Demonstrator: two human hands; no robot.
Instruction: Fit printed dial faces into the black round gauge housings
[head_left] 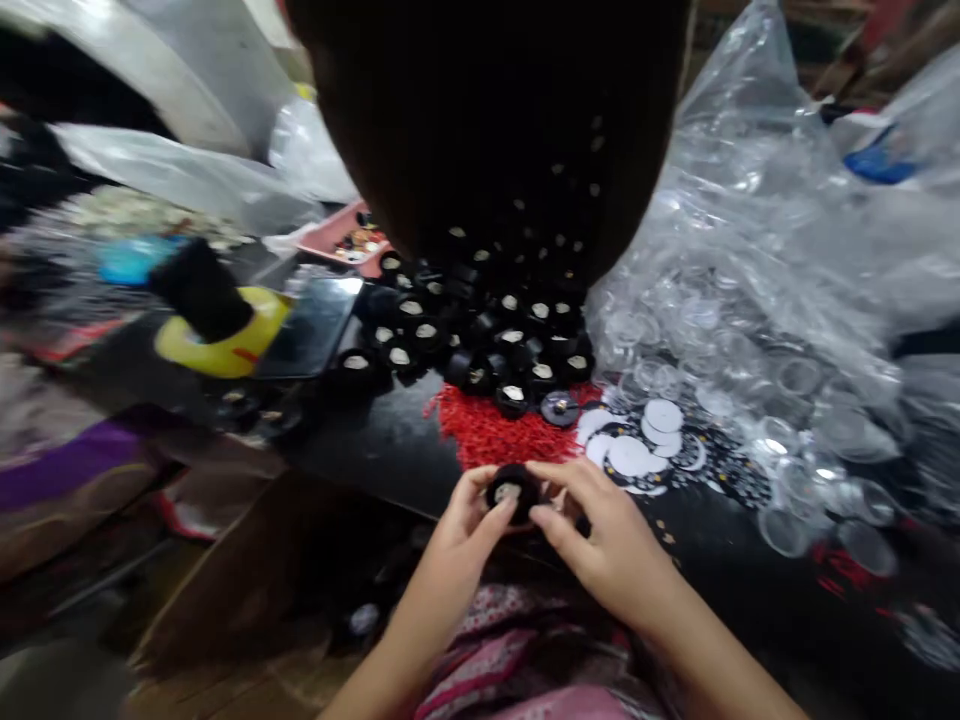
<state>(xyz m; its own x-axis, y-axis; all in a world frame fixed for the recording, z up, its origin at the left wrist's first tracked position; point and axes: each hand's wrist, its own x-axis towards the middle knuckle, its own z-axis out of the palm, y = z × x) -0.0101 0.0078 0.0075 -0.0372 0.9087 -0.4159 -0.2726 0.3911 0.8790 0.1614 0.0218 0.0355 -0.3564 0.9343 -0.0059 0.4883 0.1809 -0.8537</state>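
Near the table's front edge, my left hand (471,515) holds a small black round case (514,492) with a pale centre, thumb across its face. From the other side my right hand (592,520) closes its thumb and index finger at the case's right edge. Whether a small part sits between those fingertips is too blurred to tell. Just beyond my hands lies a heap of tiny red slivers (495,430). Behind it is a pile of similar black cases (480,340) with pale centres. White discs (630,455) and black-and-white patterned discs (724,478) lie to the right.
Clear plastic cups (799,375) spill from a large plastic bag (765,200) at right. At left are a yellow tape roll (217,345), a phone (311,325) and a pink tray (352,238) of small parts. A large dark shape (487,120) stands over the pile's far side.
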